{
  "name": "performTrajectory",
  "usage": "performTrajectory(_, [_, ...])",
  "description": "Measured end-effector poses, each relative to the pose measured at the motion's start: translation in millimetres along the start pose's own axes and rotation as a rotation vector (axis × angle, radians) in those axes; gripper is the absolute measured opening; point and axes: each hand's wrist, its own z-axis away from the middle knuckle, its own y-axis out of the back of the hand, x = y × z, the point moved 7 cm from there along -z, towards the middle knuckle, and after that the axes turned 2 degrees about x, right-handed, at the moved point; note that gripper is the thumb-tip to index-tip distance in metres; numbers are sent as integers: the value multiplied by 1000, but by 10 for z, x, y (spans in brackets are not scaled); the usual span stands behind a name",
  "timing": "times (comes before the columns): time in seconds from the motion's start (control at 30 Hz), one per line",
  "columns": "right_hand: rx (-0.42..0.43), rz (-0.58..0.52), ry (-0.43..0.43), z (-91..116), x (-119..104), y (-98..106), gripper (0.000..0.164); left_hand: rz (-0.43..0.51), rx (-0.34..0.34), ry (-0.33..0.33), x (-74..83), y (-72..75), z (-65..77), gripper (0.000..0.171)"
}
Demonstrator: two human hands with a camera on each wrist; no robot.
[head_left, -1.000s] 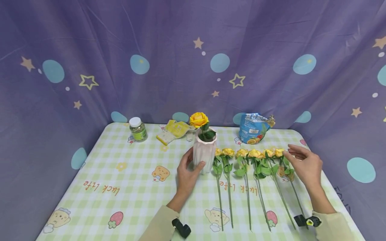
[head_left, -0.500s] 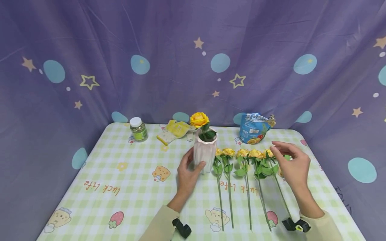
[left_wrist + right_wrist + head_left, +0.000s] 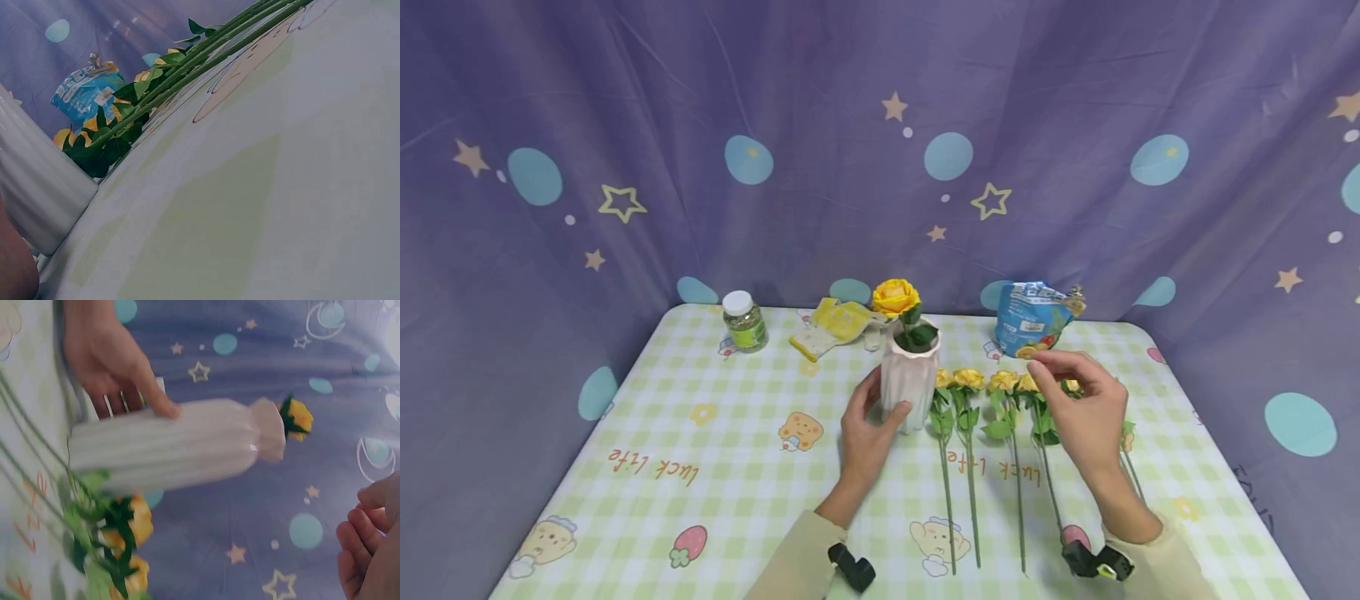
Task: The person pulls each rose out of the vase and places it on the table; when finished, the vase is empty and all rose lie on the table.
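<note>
A pale pink and white fluted vase (image 3: 910, 387) stands upright on the table, one yellow rose (image 3: 895, 298) in its mouth. My left hand (image 3: 868, 437) holds the vase low on its left side, thumb across the front. Right of it, several long-stemmed yellow roses (image 3: 968, 380) lie in a row, stems toward me. Over the right-hand part of that row hovers my right hand (image 3: 1090, 417), hiding some blooms and leaves. Its fingers are loosely bent with nothing visible between them, as the right wrist view also shows of this hand (image 3: 369, 550).
Toward the back left stands a white-lidded jar (image 3: 744, 322). A yellow and white crumpled packet (image 3: 841, 325) lies behind the vase's left side. A blue pouch (image 3: 1032, 321) with a clip stands at the back right. A checked cloth (image 3: 730, 467) covers the table; a purple curtain hangs behind.
My right hand has moved left along the row of roses, from its right end, uncovering the rightmost stem's lower part. The left hand and the vase stay in place.
</note>
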Motion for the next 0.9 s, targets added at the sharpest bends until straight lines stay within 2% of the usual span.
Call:
performTrajectory(0.13, [-12, -86, 32, 33, -73, -188, 12, 5, 0, -2, -6, -3, 2, 70])
performTrajectory(0.3, [-35, -131, 49, 63, -144, -406, 17, -2, 5, -8, -7, 1, 7, 69])
performTrajectory(0.6, [-96, -170, -7, 134, -181, -786, 14, -24, 5, 7, 32, 12, 3, 71])
performTrajectory(0.9, [-63, -168, -45, 108, -151, -1029, 12, -27, 4, 10, 19, 0, -4, 70])
